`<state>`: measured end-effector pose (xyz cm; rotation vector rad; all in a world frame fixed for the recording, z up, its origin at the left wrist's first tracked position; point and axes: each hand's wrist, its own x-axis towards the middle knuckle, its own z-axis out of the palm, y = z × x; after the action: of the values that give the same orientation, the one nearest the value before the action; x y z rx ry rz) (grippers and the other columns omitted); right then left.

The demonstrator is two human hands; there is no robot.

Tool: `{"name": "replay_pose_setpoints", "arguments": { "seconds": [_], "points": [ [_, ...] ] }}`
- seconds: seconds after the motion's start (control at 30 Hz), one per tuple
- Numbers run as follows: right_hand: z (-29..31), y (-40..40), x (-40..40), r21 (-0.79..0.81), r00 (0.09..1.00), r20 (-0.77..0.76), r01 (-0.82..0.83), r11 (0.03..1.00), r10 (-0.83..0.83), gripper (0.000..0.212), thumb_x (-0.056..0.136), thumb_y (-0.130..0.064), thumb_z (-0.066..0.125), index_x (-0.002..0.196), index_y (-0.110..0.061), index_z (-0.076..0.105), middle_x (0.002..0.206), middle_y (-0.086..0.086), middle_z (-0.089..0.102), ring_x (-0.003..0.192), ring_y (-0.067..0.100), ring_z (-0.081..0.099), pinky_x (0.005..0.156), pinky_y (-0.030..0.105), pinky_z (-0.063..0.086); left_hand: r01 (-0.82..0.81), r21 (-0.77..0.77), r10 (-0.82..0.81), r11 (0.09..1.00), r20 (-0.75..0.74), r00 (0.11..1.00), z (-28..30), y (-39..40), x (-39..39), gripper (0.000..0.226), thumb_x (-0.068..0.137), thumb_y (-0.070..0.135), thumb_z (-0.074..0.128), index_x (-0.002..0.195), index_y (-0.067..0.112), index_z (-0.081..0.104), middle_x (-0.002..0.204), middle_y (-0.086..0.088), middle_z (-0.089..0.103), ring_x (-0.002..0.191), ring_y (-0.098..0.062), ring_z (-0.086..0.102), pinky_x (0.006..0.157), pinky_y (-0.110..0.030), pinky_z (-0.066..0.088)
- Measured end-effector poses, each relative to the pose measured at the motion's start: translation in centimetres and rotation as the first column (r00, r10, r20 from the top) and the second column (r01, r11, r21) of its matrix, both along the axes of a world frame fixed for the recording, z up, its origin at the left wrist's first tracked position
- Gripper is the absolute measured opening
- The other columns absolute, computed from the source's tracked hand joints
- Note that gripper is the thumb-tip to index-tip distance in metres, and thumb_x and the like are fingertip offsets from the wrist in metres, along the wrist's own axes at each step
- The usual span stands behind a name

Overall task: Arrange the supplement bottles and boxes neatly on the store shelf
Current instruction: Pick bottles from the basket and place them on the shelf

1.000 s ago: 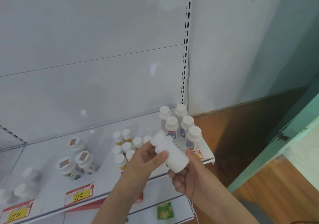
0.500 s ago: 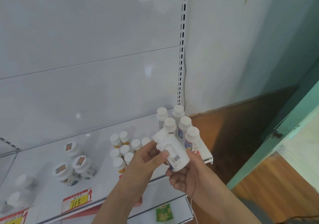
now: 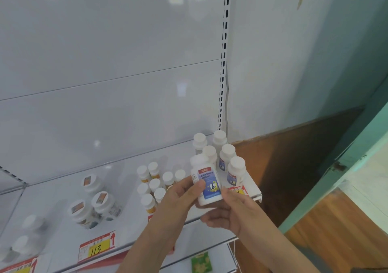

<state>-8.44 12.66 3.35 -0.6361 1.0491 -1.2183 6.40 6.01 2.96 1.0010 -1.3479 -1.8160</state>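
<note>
Both my hands hold one white supplement bottle (image 3: 206,181) upright above the front of the white shelf (image 3: 63,190), its blue label facing me. My left hand (image 3: 178,197) grips its left side, thumb on the label. From below and the right, my right hand (image 3: 231,209) cups its base. Behind it, a group of matching white-capped bottles (image 3: 227,157) stands at the shelf's right end. Several small orange-labelled bottles (image 3: 154,183) stand left of my hands. Three wide jars (image 3: 94,203) sit further left.
Price tags, one reading 113 (image 3: 97,246), line the shelf's front edge. Blurred white jars (image 3: 25,241) stand at the far left. A lower shelf holds a green packet (image 3: 201,262). The slotted upright (image 3: 223,62) and a wall bound the right side, with brown floor below.
The bottle has been turned in my hands from tilted, blank side and then barcode showing, to upright with the blue label facing me. The view shifted slightly.
</note>
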Motion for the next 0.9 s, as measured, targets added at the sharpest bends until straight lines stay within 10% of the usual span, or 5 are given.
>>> {"name": "replay_pose_setpoints", "arguments": {
  "seconds": [0.17, 0.47, 0.63, 0.9],
  "points": [
    [0.0, -0.6, -1.2, -0.067, 0.817, -0.561, 0.117, 0.991, -0.134, 0.034, 0.091, -0.043, 0.053, 0.098, -0.016, 0.072, 0.085, 0.0, 0.076, 0.067, 0.017, 0.073, 0.061, 0.023, 0.058, -0.152, 0.057, 0.143, 0.987, 0.136, 0.98, 1.2, 0.1, -0.4, 0.063, 0.065, 0.047, 0.078, 0.112, 0.006, 0.071, 0.101, -0.007, 0.078, 0.097, -0.022, 0.074, 0.095, -0.04, 0.057],
    [2.3, -3.4, -2.2, -0.019, 0.81, -0.586, -0.018, 1.0, 0.003, 0.035, 0.094, -0.053, 0.049, 0.097, -0.027, 0.073, 0.087, -0.007, 0.076, 0.086, 0.013, 0.073, 0.075, 0.022, 0.058, 0.088, 0.491, -0.063, 0.867, -0.066, 0.996, 2.4, 1.3, -0.7, 0.052, 0.081, 0.048, 0.069, 0.115, 0.009, 0.068, 0.093, -0.015, 0.073, 0.079, -0.026, 0.071, 0.07, -0.034, 0.062],
    [2.8, -3.3, -2.9, -0.051, 0.832, -0.552, -0.098, 0.994, 0.054, 0.019, 0.095, -0.039, 0.058, 0.102, -0.031, 0.073, 0.097, -0.012, 0.076, 0.095, 0.008, 0.071, 0.078, 0.017, 0.057, -0.041, 0.082, 0.023, 0.996, 0.216, 0.976, 1.1, 1.7, -0.8, 0.061, 0.065, 0.051, 0.081, 0.113, 0.016, 0.064, 0.107, 0.0, 0.075, 0.094, -0.013, 0.073, 0.083, -0.032, 0.059],
    [2.3, -3.2, -3.7, -0.206, 0.493, -0.86, -0.107, 0.973, -0.128, 0.018, 0.083, -0.031, 0.076, 0.093, -0.04, 0.063, 0.087, -0.029, 0.067, 0.091, -0.012, 0.062, 0.07, 0.004, 0.048, 0.005, -0.504, 0.22, 0.864, 0.385, 0.896, -3.9, 1.2, 0.4, 0.052, 0.08, 0.047, 0.072, 0.128, 0.037, 0.054, 0.118, 0.022, 0.065, 0.115, 0.004, 0.058, 0.099, -0.014, 0.043]
  ]
}}
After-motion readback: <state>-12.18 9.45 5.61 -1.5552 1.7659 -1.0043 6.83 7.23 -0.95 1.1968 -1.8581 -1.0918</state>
